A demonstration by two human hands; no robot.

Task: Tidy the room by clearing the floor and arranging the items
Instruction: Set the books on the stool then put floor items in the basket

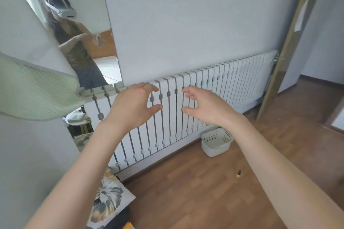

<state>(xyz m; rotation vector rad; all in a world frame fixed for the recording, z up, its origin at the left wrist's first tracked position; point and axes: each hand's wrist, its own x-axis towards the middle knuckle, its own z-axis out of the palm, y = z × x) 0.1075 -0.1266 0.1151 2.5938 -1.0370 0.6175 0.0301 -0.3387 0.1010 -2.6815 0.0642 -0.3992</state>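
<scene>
A white plastic basket [216,142] stands upright on the wooden floor [195,191], tight against the foot of the white radiator [232,82] that runs along the wall. A small brown scrap [238,172] lies on the floor boards near the basket, toward the camera, apart from it. At the bottom edge of the view, in the corner where the floor meets the left wall, a flower-patterned cushion [107,199] leans over something dark, with a bit of orange showing beside it.

Both bare arms reach forward in front of the radiator. The left hand [133,107] has its fingers spread and curled, thumb apart from the forefinger, and grips nothing. The right hand [203,107] mirrors it, fingers loosely curved and apart, also empty. The two hands hang near each other, not touching, and whether their fingertips touch the radiator cannot be told.

A pale green checked cloth [37,93] hangs in from the left edge. Behind it a tall mirror [87,29] on the wall shows a person wearing a white headset with both hands raised. An open wooden door [290,42] stands at the right end of the radiator
</scene>
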